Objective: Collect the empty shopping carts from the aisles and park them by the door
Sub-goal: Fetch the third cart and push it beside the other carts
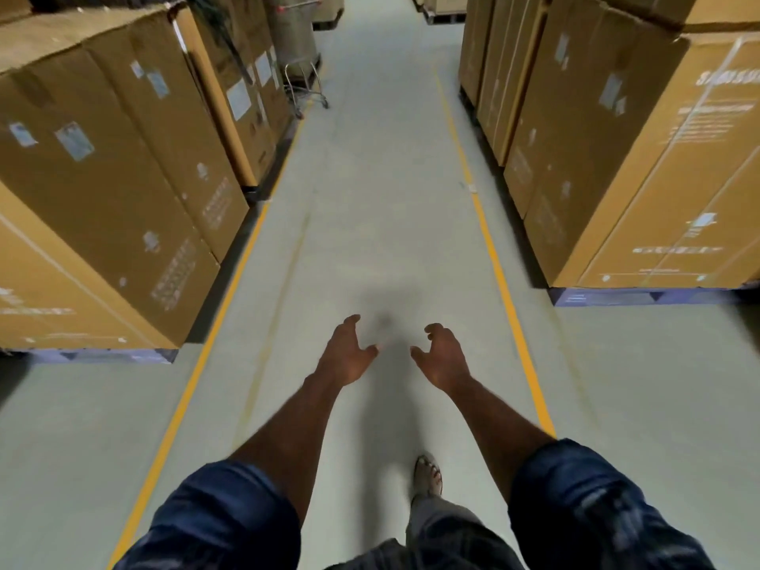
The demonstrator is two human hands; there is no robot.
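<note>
Near, the left hand (344, 355) and right hand (442, 355) reach forward over the grey floor (370, 199) with fingers loosely spread, holding nothing, while far on the aisle's left a shopping cart (302, 61) stands beside stacked cardboard boxes (123, 158).

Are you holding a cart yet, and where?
Nothing held: left hand and right hand are empty; the cart stands up the aisle, untouched.
</note>
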